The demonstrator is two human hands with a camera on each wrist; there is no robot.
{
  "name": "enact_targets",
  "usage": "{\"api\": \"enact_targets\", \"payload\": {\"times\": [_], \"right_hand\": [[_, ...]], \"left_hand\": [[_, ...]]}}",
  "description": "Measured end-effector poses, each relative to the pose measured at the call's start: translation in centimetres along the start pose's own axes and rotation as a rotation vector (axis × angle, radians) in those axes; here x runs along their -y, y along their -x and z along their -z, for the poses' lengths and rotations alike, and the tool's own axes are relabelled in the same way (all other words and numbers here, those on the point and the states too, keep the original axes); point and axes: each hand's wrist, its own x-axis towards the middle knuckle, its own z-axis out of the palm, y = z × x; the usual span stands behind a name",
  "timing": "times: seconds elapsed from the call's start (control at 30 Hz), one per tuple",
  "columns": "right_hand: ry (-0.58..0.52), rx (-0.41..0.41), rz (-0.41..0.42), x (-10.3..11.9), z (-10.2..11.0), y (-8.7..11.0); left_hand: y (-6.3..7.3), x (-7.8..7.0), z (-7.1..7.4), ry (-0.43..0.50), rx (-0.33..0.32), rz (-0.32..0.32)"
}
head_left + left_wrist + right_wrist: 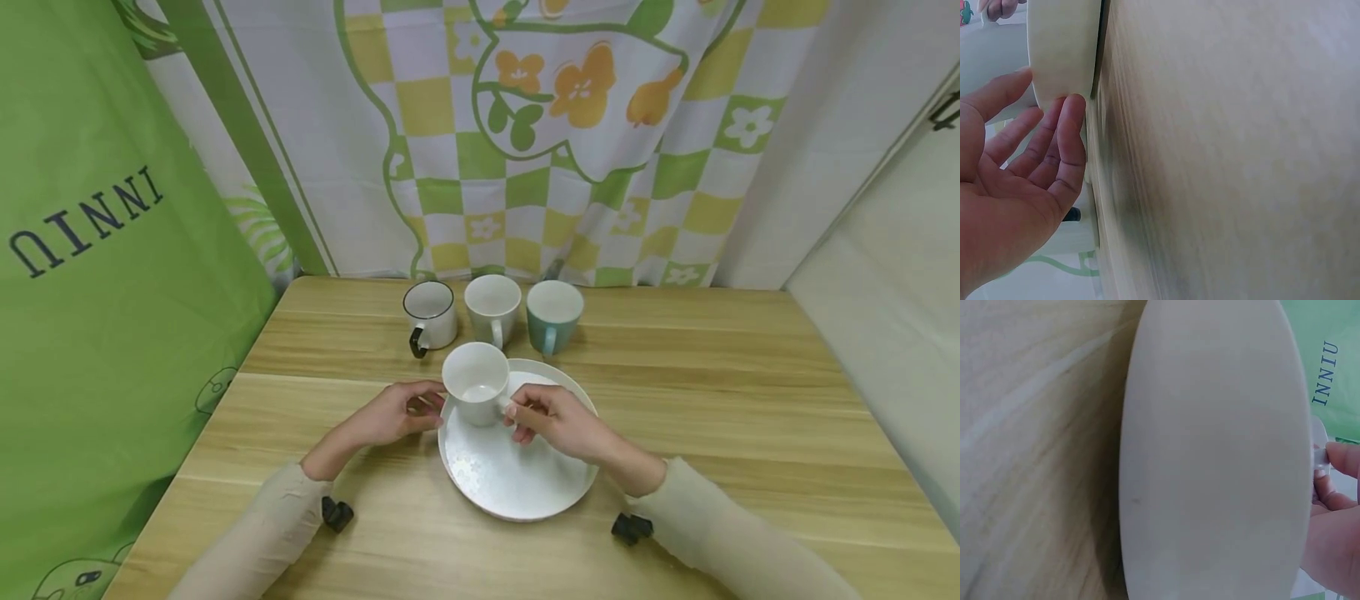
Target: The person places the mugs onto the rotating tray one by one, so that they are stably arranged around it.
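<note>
A white cup [474,385] is over the back left part of a round white tray [517,483]. My right hand [555,421] pinches the cup's handle between thumb and fingers; in the right wrist view the tray's side wall [1216,456] hides much of that hand [1335,519]. At the tray's left rim, my left hand [401,412] has its fingers loosely bent, thumb toward the cup. The left wrist view shows this hand [1029,162] with fingertips right at the tray's wall [1066,50] and nothing between them.
Behind the tray stand three cups in a row: a white mug [431,312] with a black rim and handle, a pale cup [492,308] and a teal cup [555,315]. A patterned curtain [562,167] hangs along the wooden table's [712,400] back edge, a green cloth [97,333] at left.
</note>
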Motion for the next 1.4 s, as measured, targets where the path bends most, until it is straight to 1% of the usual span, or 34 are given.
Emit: {"api": "enact_targets", "payload": {"times": [0.17,0.33,0.43,0.5,0.73,0.9,1.0,1.23,1.4], "right_hand": [[-0.068,-0.013,-0.044,-0.3,0.1,-0.1],[-0.138,-0.026,-0.09,-0.2,0.1,-0.1],[-0.149,-0.033,-0.112,-0.1,0.2,-0.2],[-0.152,-0.032,-0.109,0.0,0.3,-0.2],[-0.11,-0.025,-0.073,-0.2,0.9,-0.3],[-0.065,-0.021,-0.033,-0.3,1.7,-0.3],[-0.038,-0.036,-0.028,-0.4,2.1,-0.4],[-0.017,-0.088,-0.051,-0.6,2.7,-0.9],[-0.014,-0.092,-0.073,-0.5,2.9,-0.9]], "left_hand": [[0.1,-0.1,0.0,-0.011,-0.01,-0.004],[0.2,-0.3,-0.1,-0.021,-0.004,0.001],[0.3,-0.4,-0.1,-0.016,0.003,0.011],[0.3,-0.4,-0.2,-0.008,0.005,0.014],[0.3,-0.2,-0.1,0.025,0.012,0.012],[0.3,-0.1,-0.1,0.033,0.017,0.024],[0.3,-0.1,0.0,0.032,0.02,0.033],[0.3,-0.1,0.0,0.031,0.023,0.04],[0.4,0.0,-0.2,0.03,0.04,0.039]]}}
